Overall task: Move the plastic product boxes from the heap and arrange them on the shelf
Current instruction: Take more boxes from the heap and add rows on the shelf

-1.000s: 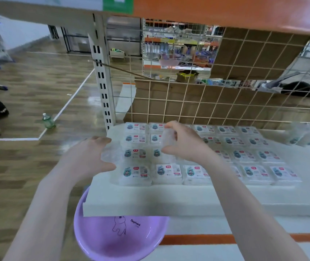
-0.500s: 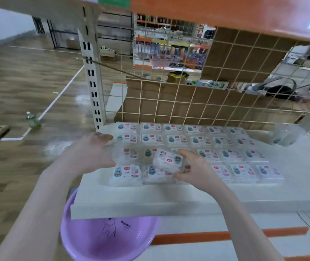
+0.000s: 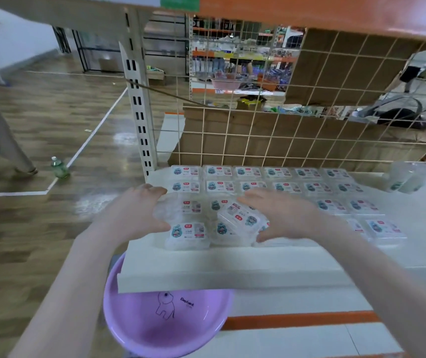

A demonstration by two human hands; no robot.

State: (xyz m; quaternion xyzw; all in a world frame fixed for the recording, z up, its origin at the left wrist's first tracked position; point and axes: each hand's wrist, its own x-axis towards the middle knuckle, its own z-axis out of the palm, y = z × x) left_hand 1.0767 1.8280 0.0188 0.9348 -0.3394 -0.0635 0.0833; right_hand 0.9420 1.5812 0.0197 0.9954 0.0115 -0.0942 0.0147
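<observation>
Head view: The shelf (image 3: 232, 264) carries rows of clear boxes (image 3: 279, 174) laid flat from its back edge toward the front, packed along the left half. The right hand (image 3: 284, 218) holds one box (image 3: 243, 218) tilted above the front rows, near the shelf's front-left corner; fingers lie over its top, thumb under its near edge. The left hand (image 3: 137, 213) rests at the shelf's left edge, fingers curved around the side of the leftmost boxes (image 3: 178, 210), thumb touching the front-row box (image 3: 187, 232). A purple basin (image 3: 165, 324) sits below the shelf's front edge. A bottle (image 3: 59, 167) stands on the floor, left.
</observation>
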